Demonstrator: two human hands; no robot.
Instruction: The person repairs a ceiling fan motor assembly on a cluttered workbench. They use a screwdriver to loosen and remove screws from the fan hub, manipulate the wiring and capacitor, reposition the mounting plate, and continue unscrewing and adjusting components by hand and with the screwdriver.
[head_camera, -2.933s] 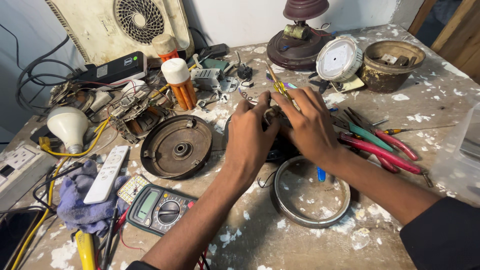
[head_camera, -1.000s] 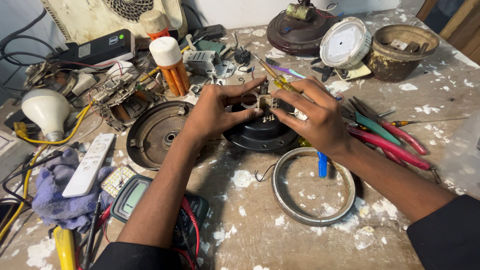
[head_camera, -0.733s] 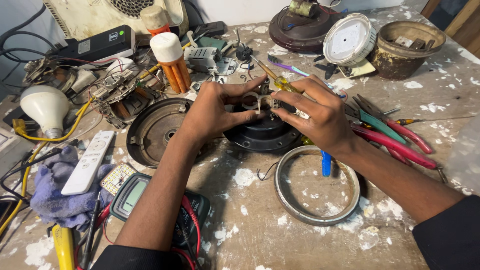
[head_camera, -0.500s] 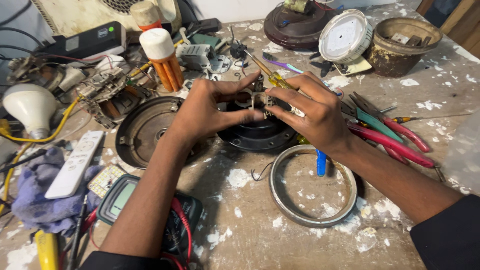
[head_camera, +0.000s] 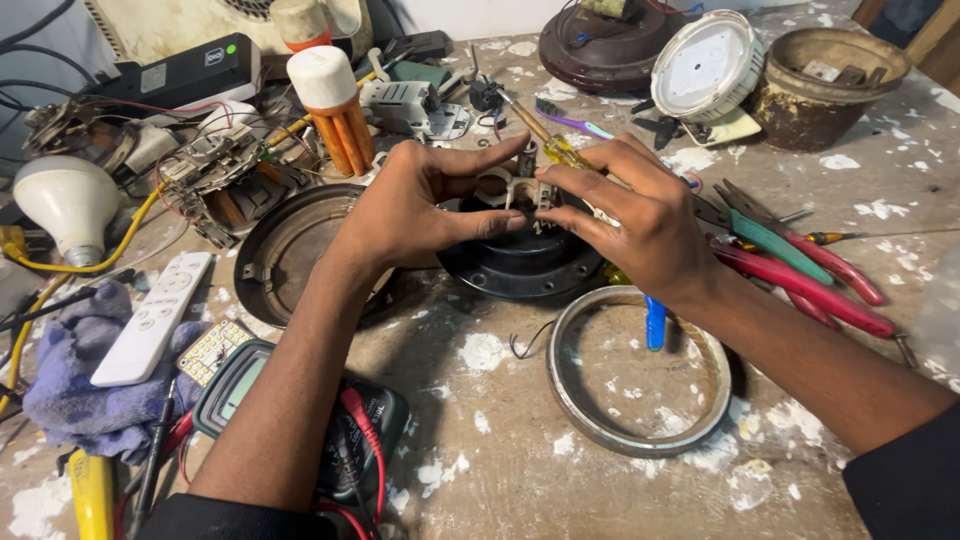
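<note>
Nearest us, a multimeter (head_camera: 300, 420) with red leads is lying on the paint-spattered worktop (head_camera: 520, 470), under our left forearm. A blue cloth (head_camera: 80, 390) and a white remote (head_camera: 155, 318) are sitting to its left, and a yellow handle (head_camera: 92, 492) is poking in at the lower edge. A metal ring (head_camera: 640, 370) is resting flat just right of centre, with a blue pen-like tool (head_camera: 654, 322) lying across its rim.

Farther in, we are holding a small metal part (head_camera: 525, 190) above the black round housing (head_camera: 520, 262). Our left hand (head_camera: 415, 210) is gripping it from the left, thumb and fingers closed around it; our right hand (head_camera: 640, 215) is pinching it from the right, fingertips pressed on it. A round dished cover (head_camera: 285, 262) is lying just left of the housing.

Red-handled pliers (head_camera: 810, 285) are lying to the right. Beyond the hands, an orange bottle (head_camera: 335, 110) with a white cap is standing upright, a white bulb (head_camera: 70, 205) is sitting at the left, and a white round lamp (head_camera: 705, 65) and a rusty bowl (head_camera: 825, 85) are sitting at the far right.
</note>
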